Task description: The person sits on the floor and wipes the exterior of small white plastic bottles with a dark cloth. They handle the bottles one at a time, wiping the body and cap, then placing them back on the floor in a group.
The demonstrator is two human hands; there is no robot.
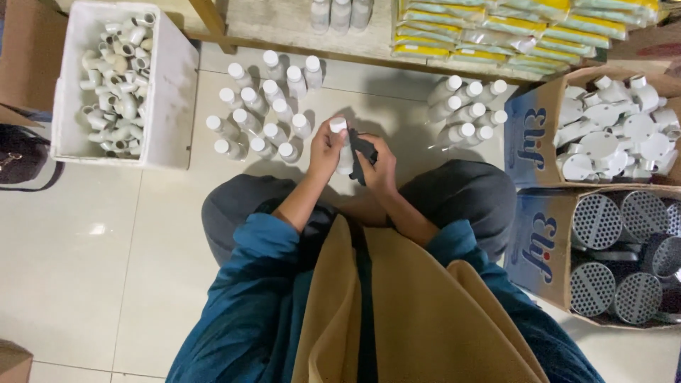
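I sit on a pale tiled floor and look straight down. My left hand (325,150) grips a small white bottle with a white cap (342,145), held upright between my knees. My right hand (377,167) holds a black tool (362,154) pressed against the bottle's side. Several matching white bottles (261,117) stand upright on the floor just beyond my hands. A second group of the same bottles (464,110) lies on its side to the right.
A white crate of pale pipe elbows (117,78) stands at the far left. At right, one cardboard box holds white plastic fittings (617,124) and another holds perforated metal strainers (624,255). Yellow packets (511,32) are stacked on a wooden pallet beyond.
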